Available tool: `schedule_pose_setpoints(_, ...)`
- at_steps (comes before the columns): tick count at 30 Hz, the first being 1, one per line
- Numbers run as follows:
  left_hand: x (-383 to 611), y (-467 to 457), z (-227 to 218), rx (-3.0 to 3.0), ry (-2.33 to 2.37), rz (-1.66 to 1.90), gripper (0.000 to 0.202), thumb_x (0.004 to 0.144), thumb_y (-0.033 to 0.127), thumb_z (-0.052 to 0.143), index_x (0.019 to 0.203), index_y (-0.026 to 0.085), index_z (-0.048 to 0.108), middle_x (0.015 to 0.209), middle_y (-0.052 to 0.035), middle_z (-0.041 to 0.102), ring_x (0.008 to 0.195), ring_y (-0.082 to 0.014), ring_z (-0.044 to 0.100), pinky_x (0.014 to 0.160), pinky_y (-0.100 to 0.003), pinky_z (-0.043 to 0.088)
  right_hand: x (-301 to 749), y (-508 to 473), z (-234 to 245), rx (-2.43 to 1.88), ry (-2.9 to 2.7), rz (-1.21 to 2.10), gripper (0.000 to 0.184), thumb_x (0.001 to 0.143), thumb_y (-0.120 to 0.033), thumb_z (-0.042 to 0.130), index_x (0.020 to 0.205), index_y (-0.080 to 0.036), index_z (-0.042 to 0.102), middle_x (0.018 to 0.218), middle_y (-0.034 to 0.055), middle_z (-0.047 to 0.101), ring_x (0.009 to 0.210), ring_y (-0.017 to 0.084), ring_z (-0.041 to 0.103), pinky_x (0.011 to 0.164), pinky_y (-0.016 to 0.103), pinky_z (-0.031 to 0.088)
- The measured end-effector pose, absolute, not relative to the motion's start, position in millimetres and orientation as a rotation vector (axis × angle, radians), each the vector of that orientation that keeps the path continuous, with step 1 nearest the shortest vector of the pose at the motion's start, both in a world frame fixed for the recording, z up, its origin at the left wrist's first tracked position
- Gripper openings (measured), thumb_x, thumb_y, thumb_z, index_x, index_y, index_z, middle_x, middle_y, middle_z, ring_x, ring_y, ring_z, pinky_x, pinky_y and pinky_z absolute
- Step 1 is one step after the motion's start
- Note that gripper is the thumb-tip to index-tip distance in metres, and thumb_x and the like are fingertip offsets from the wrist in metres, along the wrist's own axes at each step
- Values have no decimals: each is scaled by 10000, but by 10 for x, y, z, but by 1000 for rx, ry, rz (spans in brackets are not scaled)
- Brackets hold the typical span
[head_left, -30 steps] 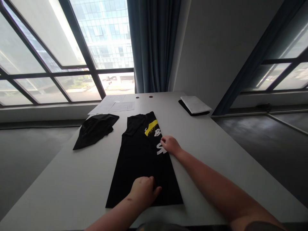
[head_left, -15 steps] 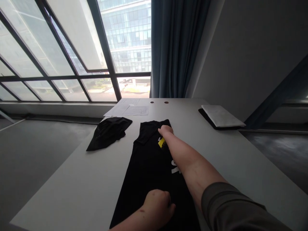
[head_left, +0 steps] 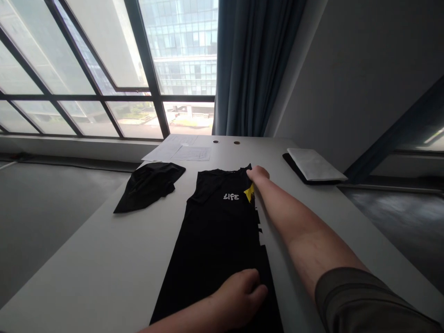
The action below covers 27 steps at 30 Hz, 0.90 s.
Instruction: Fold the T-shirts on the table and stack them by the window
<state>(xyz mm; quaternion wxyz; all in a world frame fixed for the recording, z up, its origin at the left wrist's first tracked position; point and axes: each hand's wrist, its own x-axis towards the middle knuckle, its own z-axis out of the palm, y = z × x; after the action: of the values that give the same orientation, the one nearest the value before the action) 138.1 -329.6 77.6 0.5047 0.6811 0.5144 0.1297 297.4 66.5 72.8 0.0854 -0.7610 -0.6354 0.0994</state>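
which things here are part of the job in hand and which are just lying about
Part of the job:
- black printed T-shirt
- right hand, pinching its far right corner
- left hand, over its nearer part; hold unclear

Lying about:
- black cloth, left
- paper sheets, far left
- white flat item on a black one, right

- Two hands: one left hand point(head_left: 241, 296), one right hand point(head_left: 259, 174)
- One black shirt point(head_left: 211, 249)
- One small white print point(head_left: 231, 197) and one yellow patch point(head_left: 249, 193) visible on it
- One other black cloth point(head_left: 149, 185)
- At least two paper sheets point(head_left: 194, 153), overlapping, so the exact number is unclear
- Two round holes point(head_left: 215, 142) in one counter point(head_left: 104, 273)
- One flat white item point(head_left: 315, 164)
- One black item point(head_left: 297, 171) under it
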Motion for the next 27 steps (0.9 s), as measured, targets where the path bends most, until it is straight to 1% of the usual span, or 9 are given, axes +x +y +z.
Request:
schedule_pose_setpoints(2,1420,-3277,764,1575,1213,327,235,965,416,564,934,196,640,914,-11,635,788,-148,529,690,-250,408,3053,697,754,-2269,-1910,291,467,928,-406,517,1215,-118,748,1188,223,738,1086,329,704,855,364,540)
schedule_pose_setpoints(6,1379,-3256,738,1460,1225,246,234,975,408,558,939,192,640,818,5,587,707,-134,497,613,-244,373,2961,733,663,-2181,-2024,327,384,896,-383,571,1156,-181,769,1148,167,758,1051,295,709,845,335,532)
schedule_pose_setpoints(10,1247,-3267,695,1426,1320,234,222,960,405,583,902,194,622,810,8,598,704,-134,522,596,-231,380,2687,733,455,-2093,-2108,344,341,917,-398,558,1114,-216,770,1147,130,753,1047,281,700,873,332,527)
schedule_pose_setpoints(12,1183,-3285,683,1374,1347,200,214,947,408,597,910,198,611,805,8,611,660,-131,553,552,-219,382,2569,704,344,-2053,-2141,337,353,948,-424,527,1108,-222,768,1208,127,731,1100,283,678,927,344,515)
schedule_pose_setpoints(14,1132,-3306,679,1312,1369,160,191,943,395,605,938,204,600,774,16,615,584,-126,574,501,-208,383,2491,655,237,-2018,-2166,308,402,982,-452,482,1172,-218,748,1329,140,676,1211,296,625,1017,372,480)
schedule_pose_setpoints(16,1093,-3322,681,1290,1393,140,160,950,370,599,960,211,591,710,29,605,533,-131,589,472,-203,383,2452,600,134,-1990,-2189,278,469,1009,-463,438,1321,-211,679,1470,149,583,1336,299,539,1117,400,411)
schedule_pose_setpoints(20,1060,-3339,708,1371,1426,89,131,941,348,605,941,218,622,653,25,622,573,-164,646,470,-209,382,2440,558,-34,-1982,-2239,283,624,1048,-475,359,1607,-200,387,1698,129,306,1545,278,282,1261,460,197)
schedule_pose_setpoints(23,1072,-3337,724,1404,1409,-25,147,928,354,608,934,222,673,671,9,666,601,-175,671,504,-221,412,2438,611,-101,-2012,-2260,312,680,1063,-512,297,1665,-199,253,1742,118,175,1594,281,156,1279,511,104)
schedule_pose_setpoints(27,1101,-3316,629,1546,1394,-101,167,911,371,618,890,234,713,673,3,688,640,-188,680,597,-255,483,2446,717,-117,-2028,-2277,331,706,1065,-571,221,1680,-224,204,1752,115,124,1602,284,121,1274,545,86)
